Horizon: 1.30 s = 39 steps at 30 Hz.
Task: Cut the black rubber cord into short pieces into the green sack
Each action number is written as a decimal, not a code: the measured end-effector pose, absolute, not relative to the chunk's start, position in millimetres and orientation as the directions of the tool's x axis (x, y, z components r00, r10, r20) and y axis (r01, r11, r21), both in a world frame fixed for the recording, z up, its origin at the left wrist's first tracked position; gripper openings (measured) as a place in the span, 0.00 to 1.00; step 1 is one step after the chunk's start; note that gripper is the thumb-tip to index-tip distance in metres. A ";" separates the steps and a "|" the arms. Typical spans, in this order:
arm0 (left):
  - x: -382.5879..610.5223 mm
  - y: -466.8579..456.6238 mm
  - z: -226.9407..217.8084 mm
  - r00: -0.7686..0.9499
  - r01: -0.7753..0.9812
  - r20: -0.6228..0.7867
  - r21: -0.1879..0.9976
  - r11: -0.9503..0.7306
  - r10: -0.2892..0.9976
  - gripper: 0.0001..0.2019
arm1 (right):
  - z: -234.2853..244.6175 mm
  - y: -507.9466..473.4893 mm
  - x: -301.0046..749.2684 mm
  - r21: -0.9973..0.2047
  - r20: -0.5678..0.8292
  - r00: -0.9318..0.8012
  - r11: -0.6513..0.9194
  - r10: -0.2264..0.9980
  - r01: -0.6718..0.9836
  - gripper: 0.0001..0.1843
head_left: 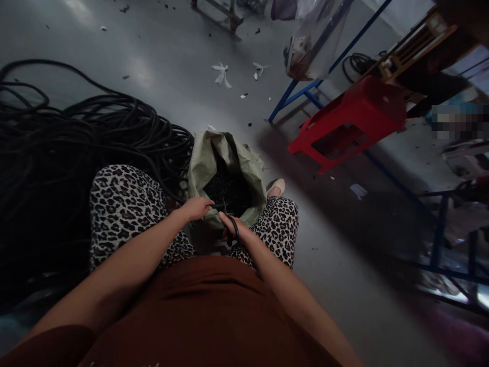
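My left hand [196, 208] is closed around the end of a black rubber hose [216, 206], which pokes out past the fingertips over the sack's mouth. In my right hand [232, 224] is a pair of scissors [236, 228] with dark handles; the blades point up beside the hose end. Whether the blades touch the hose, I cannot tell. Between my legs stands an open greenish woven sack [198, 160]. Short black pieces [225, 186] lie inside it, dim in the shadow.
A big tangled heap of black hose [126, 120] spreads over the floor at left. To the right are a red plastic stool [336, 125] on its side, a blue metal frame [294, 97] and a clear bag [311, 46]. White scraps [221, 74] litter the grey floor ahead.
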<state>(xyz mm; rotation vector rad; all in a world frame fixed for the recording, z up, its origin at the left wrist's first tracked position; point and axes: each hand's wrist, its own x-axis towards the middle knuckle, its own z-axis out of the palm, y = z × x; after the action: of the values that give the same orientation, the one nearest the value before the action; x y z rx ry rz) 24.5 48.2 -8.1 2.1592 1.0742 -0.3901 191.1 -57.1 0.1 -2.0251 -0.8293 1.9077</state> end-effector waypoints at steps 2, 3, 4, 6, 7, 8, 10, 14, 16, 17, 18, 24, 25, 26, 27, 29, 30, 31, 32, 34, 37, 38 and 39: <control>24.1 48.2 -8.5 0.619 0.784 -0.530 0.459 -0.418 0.580 0.19 | -4.2 -57.8 192.3 -0.558 -0.825 -0.064 -0.793 0.561 0.244 0.28; 24.2 48.2 -8.7 0.622 0.782 -0.529 0.464 -0.416 0.578 0.19 | -6.8 -58.3 192.9 -0.566 -0.821 -0.079 -0.788 0.565 0.242 0.29; 24.5 48.1 -8.7 0.622 0.782 -0.529 0.464 -0.416 0.577 0.19 | -9.3 -58.8 193.4 -0.568 -0.819 -0.073 -0.788 0.569 0.238 0.29; 25.9 47.5 -8.6 0.614 0.788 -0.534 0.450 -0.419 0.581 0.19 | -13.4 -59.6 193.6 -0.572 -0.814 -0.041 -0.788 0.579 0.226 0.28; 27.0 47.0 -8.5 0.608 0.794 -0.539 0.438 -0.422 0.583 0.19 | -14.7 -59.8 193.3 -0.574 -0.811 -0.021 -0.788 0.585 0.222 0.28; 28.1 46.3 -8.4 0.603 0.797 -0.544 0.426 -0.427 0.584 0.19 | -15.4 -59.9 192.8 -0.576 -0.807 -0.003 -0.787 0.590 0.223 0.27; 30.4 44.8 -8.6 0.599 0.801 -0.550 0.409 -0.438 0.581 0.19 | -15.2 -59.5 191.4 -0.568 -0.806 0.032 -0.788 0.591 0.236 0.25; 33.0 42.9 -10.1 0.593 0.805 -0.561 0.399 -0.439 0.578 0.18 | -11.1 -58.0 188.7 -0.513 -0.834 0.080 -0.821 0.545 0.251 0.23; 33.0 43.1 -10.9 0.585 0.810 -0.575 0.386 -0.441 0.572 0.18 | -9.0 -57.7 188.2 -0.486 -0.847 0.087 -0.831 0.524 0.269 0.23; 32.8 43.5 -11.1 0.580 0.813 -0.583 0.375 -0.445 0.569 0.18 | -8.3 -57.8 188.4 -0.480 -0.849 0.087 -0.829 0.521 0.286 0.23; 32.5 44.0 -11.3 0.574 0.816 -0.591 0.363 -0.450 0.566 0.18 | -7.9 -58.0 188.7 -0.477 -0.849 0.087 -0.826 0.521 0.300 0.24; 30.6 47.1 -11.0 0.561 0.826 -0.593 0.352 -0.440 0.578 0.19 | -10.0 -58.9 191.5 -0.464 -0.855 0.099 -0.836 0.509 0.294 0.25; 30.6 47.3 -10.8 0.558 0.828 -0.589 0.359 -0.430 0.585 0.19 | -10.2 -58.9 191.8 -0.466 -0.856 0.092 -0.836 0.509 0.290 0.26; 30.6 47.6 -10.5 0.554 0.832 -0.584 0.363 -0.419 0.593 0.19 | -10.3 -59.0 192.0 -0.469 -0.857 0.082 -0.835 0.509 0.286 0.26; 30.6 47.8 -10.1 0.548 0.836 -0.580 0.365 -0.408 0.603 0.20 | -10.1 -59.1 192.3 -0.475 -0.857 0.069 -0.834 0.511 0.281 0.27; 30.8 48.3 -9.0 0.534 0.846 -0.572 0.367 -0.388 0.623 0.20 | -9.2 -59.7 193.0 -0.497 -0.851 0.036 -0.824 0.524 0.272 0.29; 30.9 48.6 -8.4 0.528 0.849 -0.568 0.366 -0.381 0.631 0.20 | -8.5 -60.2 193.3 -0.511 -0.845 0.019 -0.817 0.535 0.267 0.29; 31.1 48.7 -7.8 0.524 0.851 -0.565 0.365 -0.376 0.637 0.20 | -7.8 -60.7 193.5 -0.526 -0.838 0.002 -0.809 0.546 0.264 0.29; 31.2 48.8 -7.2 0.523 0.852 -0.563 0.366 -0.374 0.640 0.19 | -7.1 -61.2 193.7 -0.539 -0.831 -0.013 -0.801 0.555 0.260 0.30; 31.6 48.6 -6.1 0.529 0.848 -0.560 0.371 -0.377 0.638 0.19 | -6.5 -61.9 193.6 -0.551 -0.826 -0.032 -0.793 0.563 0.259 0.30; 32.0 47.6 -4.4 0.557 0.830 -0.552 0.397 -0.392 0.621 0.19 | -7.8 -61.8 193.6 -0.552 -0.827 -0.056 -0.788 0.560 0.273 0.30; 32.1 47.2 -4.0 0.565 0.825 -0.550 0.406 -0.394 0.616 0.19 | -8.8 -61.6 193.7 -0.556 -0.825 -0.068 -0.782 0.561 0.281 0.30; 32.1 46.8 -3.6 0.572 0.820 -0.549 0.415 -0.395 0.610 0.19 | -9.9 -61.4 194.0 -0.562 -0.821 -0.081 -0.775 0.565 0.290 0.30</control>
<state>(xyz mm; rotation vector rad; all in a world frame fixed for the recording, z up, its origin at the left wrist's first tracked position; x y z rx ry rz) 32.1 46.8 -3.6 2.1404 1.1363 -0.4074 194.0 -61.4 -9.9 -1.9762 -0.9413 1.9532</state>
